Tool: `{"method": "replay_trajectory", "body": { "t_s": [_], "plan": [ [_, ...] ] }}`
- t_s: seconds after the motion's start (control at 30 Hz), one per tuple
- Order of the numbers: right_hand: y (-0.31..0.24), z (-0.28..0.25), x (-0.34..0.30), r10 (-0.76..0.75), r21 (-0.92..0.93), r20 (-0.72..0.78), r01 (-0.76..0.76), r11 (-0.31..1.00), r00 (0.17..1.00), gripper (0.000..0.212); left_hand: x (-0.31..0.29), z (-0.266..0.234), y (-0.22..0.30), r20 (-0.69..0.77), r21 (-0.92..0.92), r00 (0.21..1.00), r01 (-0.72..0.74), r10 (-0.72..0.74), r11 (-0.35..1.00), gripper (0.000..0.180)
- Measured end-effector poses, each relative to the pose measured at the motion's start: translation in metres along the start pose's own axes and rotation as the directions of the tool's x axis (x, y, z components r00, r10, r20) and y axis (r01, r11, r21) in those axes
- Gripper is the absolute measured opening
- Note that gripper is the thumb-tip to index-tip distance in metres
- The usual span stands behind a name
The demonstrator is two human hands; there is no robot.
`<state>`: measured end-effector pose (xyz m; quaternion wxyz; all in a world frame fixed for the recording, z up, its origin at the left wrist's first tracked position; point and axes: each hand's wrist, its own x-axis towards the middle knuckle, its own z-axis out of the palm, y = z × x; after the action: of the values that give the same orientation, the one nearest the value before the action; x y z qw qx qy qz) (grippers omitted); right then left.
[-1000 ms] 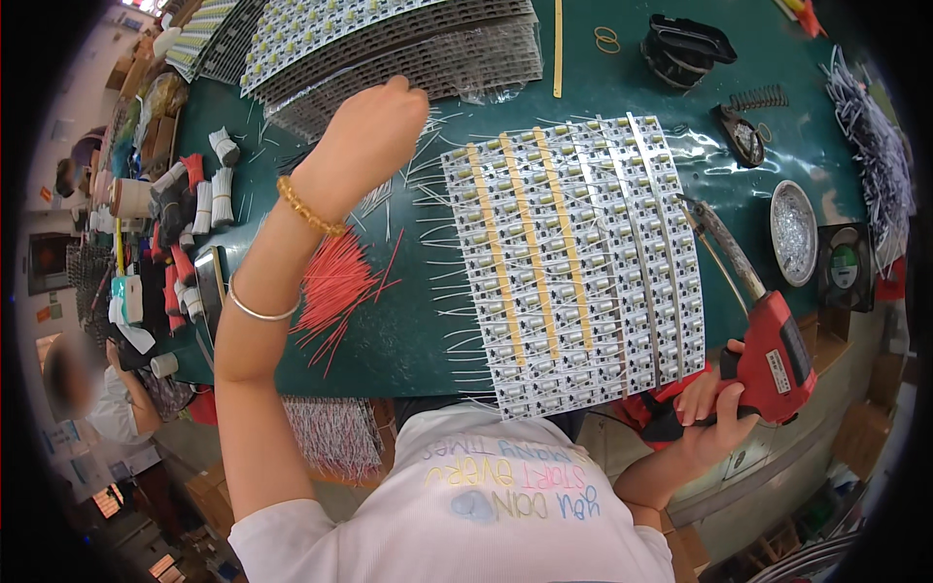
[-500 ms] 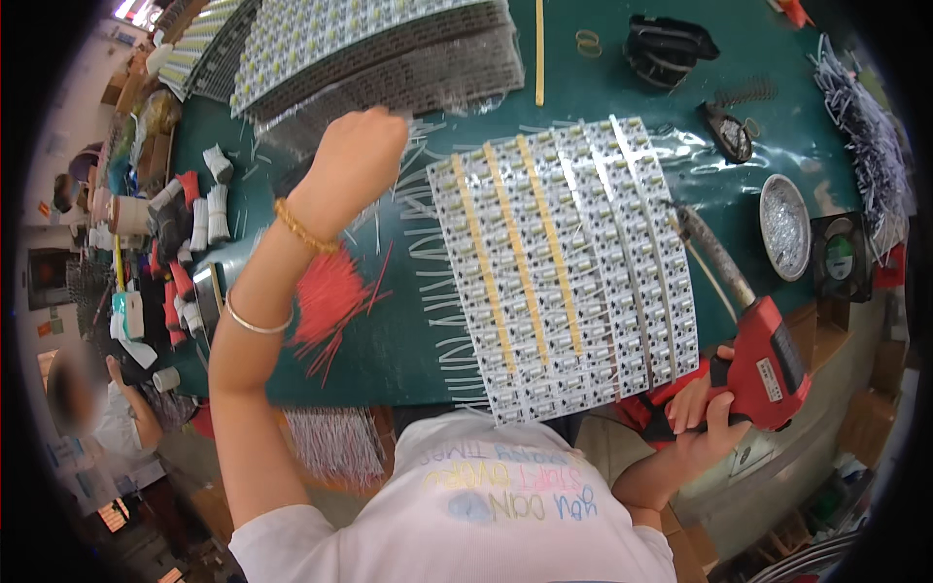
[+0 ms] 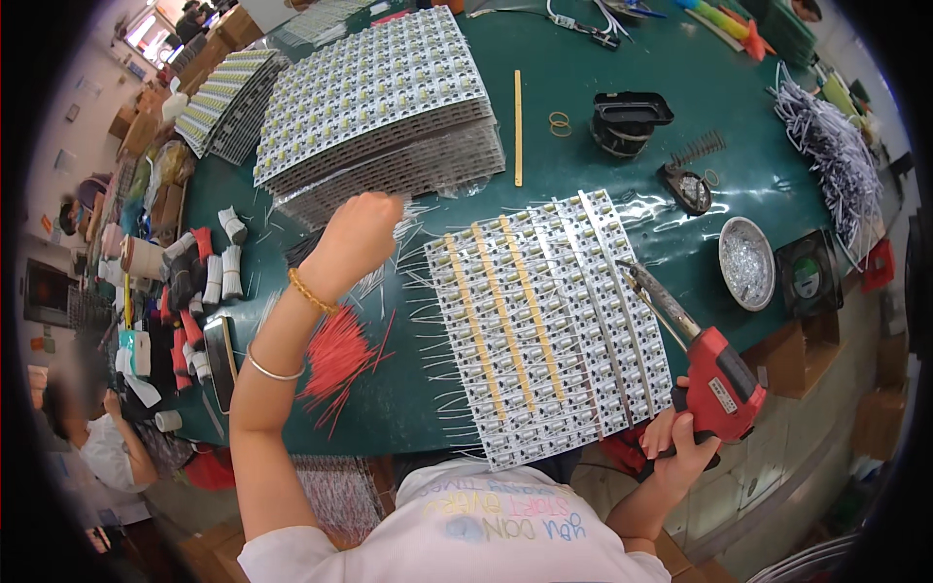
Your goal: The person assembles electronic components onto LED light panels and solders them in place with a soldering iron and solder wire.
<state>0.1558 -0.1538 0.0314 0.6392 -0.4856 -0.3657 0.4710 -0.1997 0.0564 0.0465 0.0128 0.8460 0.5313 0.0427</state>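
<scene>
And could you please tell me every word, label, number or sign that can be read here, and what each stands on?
White shirt: lines of multicoloured lettering, upside down in this view; I won't copy the wording out.
Red handheld tool in the right hand: a small pale label, its print too small to read.
Elsewhere: I see no other print large enough to read.

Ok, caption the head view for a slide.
Right hand holding a red-and-black soldering gun beside a white rectangular circuit-board panel; left hand near thin white wires.
</scene>
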Motion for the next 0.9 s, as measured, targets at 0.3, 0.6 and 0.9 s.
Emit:
{"method": "replay_trajectory", "body": {
  "t_s": [0.3, 0.6, 0.9],
  "plan": [
    [0.000, 0.003, 0.000, -0.020, 0.022, -0.001, 0.020, 1.000, 1.000, 0.043, 0.019, 0.007, 0.010, -0.106, -0.362, 0.983, 0.100, -0.148, 0.927, 0.012],
    [-0.004, 0.006, 0.001, -0.022, -0.027, -0.067, 0.020, 0.999, 0.998, 0.041, 0.021, -0.002, 0.071, 0.145, -0.857, 0.981, 0.189, -0.128, 0.480, 0.011],
    [0.004, 0.051, -0.003, -0.220, -0.382, -0.141, 0.151, 0.911, 0.965, 0.046, -0.010, 0.004, 0.185, -0.014, -0.911, 0.934, -0.159, 0.357, 0.381, 0.013]
  ]
}}
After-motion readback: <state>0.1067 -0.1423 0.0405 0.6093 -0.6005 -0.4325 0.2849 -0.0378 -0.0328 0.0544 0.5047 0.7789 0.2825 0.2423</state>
